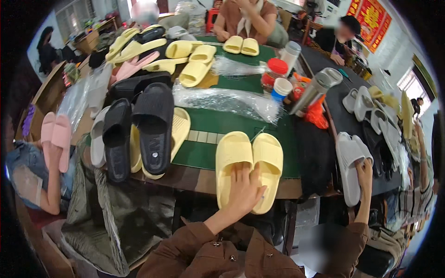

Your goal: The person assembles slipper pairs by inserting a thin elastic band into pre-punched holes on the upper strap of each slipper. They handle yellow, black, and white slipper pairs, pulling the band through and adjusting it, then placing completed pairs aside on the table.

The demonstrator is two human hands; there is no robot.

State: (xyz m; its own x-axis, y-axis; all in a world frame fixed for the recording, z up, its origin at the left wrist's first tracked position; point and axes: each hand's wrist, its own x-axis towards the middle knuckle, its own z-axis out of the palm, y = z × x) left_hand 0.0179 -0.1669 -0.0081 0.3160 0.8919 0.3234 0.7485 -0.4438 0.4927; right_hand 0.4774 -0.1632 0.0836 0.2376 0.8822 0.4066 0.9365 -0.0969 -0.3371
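My left hand grips a pair of pale yellow slippers held side by side at the table's near edge. Its fingers reach under the strap of the left slipper, with the thumb over the right one. A thin clear strip sticks up between their toes. Out to the right, my right hand is closed on a pair of light grey slippers, beside the dark table there. Some of its fingertips are hidden inside the slipper. Left of the yellow pair, black slippers lie on top of more yellow ones.
Bundles of clear plastic strips lie on the green mat. Beyond stand a red-lidded jar, a white-lidded tub and a steel flask. Other people sit around; one at left holds pink slippers. Grey slippers cover the right table.
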